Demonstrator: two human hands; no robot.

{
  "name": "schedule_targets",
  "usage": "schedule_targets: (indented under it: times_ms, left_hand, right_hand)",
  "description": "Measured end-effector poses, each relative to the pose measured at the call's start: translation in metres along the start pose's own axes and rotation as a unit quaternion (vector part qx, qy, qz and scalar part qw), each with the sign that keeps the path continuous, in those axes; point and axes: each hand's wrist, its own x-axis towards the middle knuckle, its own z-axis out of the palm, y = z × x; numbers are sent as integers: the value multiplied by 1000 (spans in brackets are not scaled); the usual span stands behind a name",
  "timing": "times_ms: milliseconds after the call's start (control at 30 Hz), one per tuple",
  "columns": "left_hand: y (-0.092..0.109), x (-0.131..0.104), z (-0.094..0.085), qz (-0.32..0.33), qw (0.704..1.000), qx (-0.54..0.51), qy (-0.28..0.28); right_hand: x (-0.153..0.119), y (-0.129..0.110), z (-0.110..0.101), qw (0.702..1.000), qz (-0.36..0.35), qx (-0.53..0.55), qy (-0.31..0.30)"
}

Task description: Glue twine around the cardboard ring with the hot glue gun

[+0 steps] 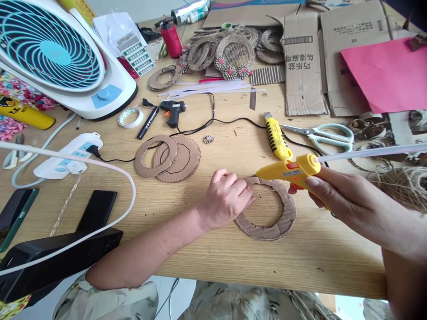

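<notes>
A cardboard ring [282, 218] lies flat on the wooden table in front of me. My left hand [227, 197] rests on the ring's upper left side, its fingers curled together; what they pinch, if anything, is hidden. My right hand [347, 198] is wrapped round the handle of a yellow glue gun [288, 171], with a clear glue stick [370, 152] out of its back. The gun's nozzle points left, at the ring's top edge, close to my left fingers.
Just beyond the gun lie a yellow utility knife [277, 138] and scissors [328, 135]. Cardboard rings [187, 162], a black glue gun [173, 112] and tape [130, 118] are farther left. A fan [66, 58] and power strip [71, 155] stand left; twine [405, 186] sits right.
</notes>
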Motion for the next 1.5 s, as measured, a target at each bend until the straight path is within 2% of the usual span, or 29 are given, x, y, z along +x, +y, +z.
schedule_targets:
  times_ms: [500,900,1133,1500]
  left_hand:
    - [-1,-1,2,-8,1000,-17,2]
    - [-1,-1,3,-10,1000,-20,0]
    - [-1,-1,3,-12,1000,-25,3]
    - [-1,0,2,-13,999,-25,-14]
  right_hand:
    - [3,-3,3,999,22,-35,20]
    - [2,-6,1,997,12,-61,38]
    - [3,-9,3,997,-1,-64,35]
    - [0,-9,3,997,30,-60,30]
